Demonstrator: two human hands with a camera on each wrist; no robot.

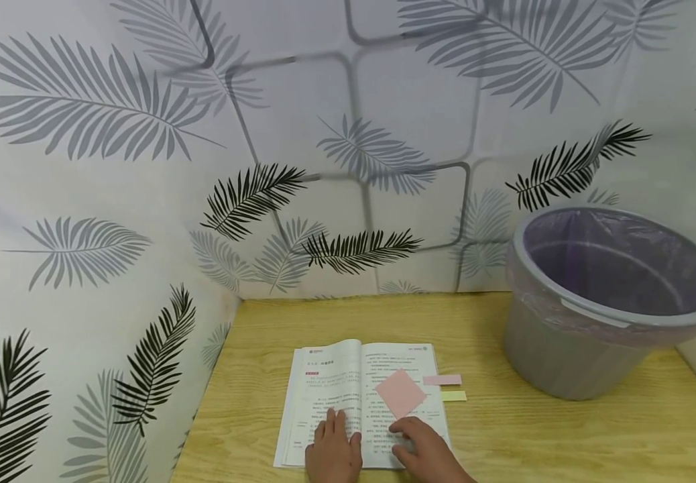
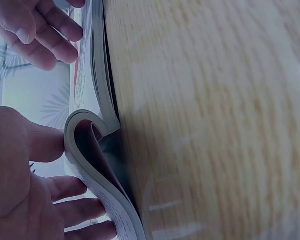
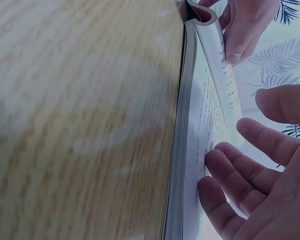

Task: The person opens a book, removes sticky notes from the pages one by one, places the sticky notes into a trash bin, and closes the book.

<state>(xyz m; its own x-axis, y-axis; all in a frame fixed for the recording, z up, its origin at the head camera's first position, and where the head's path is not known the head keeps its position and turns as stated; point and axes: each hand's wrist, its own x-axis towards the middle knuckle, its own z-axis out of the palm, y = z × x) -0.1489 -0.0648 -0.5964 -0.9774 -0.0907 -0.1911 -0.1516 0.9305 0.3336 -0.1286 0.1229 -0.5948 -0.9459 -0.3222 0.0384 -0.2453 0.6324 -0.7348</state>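
Note:
An open book (image 1: 324, 355) with printed pages lies on the wooden table. My left hand (image 1: 332, 451) rests on its left page with straight fingers. In the left wrist view, the left thumb (image 2: 47, 143) touches the curved pages near the fold. A pink square sticky note (image 1: 400, 393) lies turned like a diamond on the right page. Just below its lower corner is my right hand (image 1: 425, 449), fingers loosely bent. The right wrist view shows those fingers (image 3: 235, 195) spread against the page, with nothing pinched between them.
Pink (image 1: 442, 380) and yellow (image 1: 453, 396) paper tabs stick out from the book's right edge. A grey bin (image 1: 565, 355) lined with a clear plastic bag stands on the table (image 1: 481, 429) at right. Behind is a leaf-patterned wall (image 1: 300, 121).

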